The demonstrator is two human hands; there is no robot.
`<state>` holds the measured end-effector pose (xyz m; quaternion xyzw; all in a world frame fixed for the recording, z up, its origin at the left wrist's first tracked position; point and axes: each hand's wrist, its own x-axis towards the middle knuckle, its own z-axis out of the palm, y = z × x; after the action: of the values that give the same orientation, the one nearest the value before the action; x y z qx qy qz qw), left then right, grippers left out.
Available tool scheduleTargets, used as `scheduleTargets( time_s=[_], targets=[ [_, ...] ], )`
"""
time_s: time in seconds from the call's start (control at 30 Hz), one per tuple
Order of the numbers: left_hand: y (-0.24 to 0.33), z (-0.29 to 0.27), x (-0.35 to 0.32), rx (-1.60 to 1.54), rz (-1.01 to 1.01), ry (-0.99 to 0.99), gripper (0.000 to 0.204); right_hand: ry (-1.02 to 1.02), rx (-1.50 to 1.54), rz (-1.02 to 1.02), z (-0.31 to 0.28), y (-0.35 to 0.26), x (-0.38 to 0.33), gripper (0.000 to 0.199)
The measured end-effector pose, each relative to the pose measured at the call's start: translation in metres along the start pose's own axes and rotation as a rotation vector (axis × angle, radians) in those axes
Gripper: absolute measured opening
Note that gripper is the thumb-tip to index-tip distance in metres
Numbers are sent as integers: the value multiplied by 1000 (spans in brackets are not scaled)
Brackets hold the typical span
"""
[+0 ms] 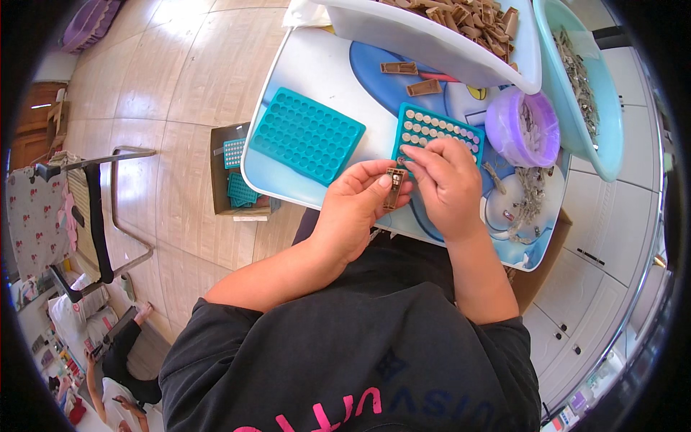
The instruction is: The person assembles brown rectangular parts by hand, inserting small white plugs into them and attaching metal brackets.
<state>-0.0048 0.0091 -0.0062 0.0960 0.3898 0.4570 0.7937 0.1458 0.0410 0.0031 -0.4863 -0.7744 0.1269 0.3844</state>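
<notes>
A narrow, brown, open-faced casing (pixel 391 201) with silvery metal (pixel 396 180) inside was pinched in the left hand (pixel 356 194) near a teal tray (pixel 395 141); the right hand's (pixel 448 180) grip couldn't be discerned.

Apparently a home: pale tiled floor (pixel 194 151), white cabinets (pixel 603 216), metal-framed chair (pixel 99 223) with patterned cloth (pixel 36 216)

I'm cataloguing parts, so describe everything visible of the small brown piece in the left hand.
The narrow brown plastic-looking casing is an open-faced trough with raised walls; a shiny silvery bit shows inside its upper part. Pinched in the bare left hand, it stands near-vertical in the picture, slightly tilted, open side facing the camera. The bare right hand is close to its upper end; contact there is unclear.
</notes>
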Motion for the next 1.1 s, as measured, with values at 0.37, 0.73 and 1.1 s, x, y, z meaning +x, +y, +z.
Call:
scheduleTargets(
  time_s=[0.37,0.73,1.1],
  targets=[
    [-1,-5,-3,-22,41,-1,19,41,16,-11,0,-3,-5,16],
    [-4,-1,-4,2,55,-1,19,0,100,50,5,-15,-14,16],
    [-6,-1,-4,30,96,12,17,-79,181,72,2,-17,-15,10]
  ],
)
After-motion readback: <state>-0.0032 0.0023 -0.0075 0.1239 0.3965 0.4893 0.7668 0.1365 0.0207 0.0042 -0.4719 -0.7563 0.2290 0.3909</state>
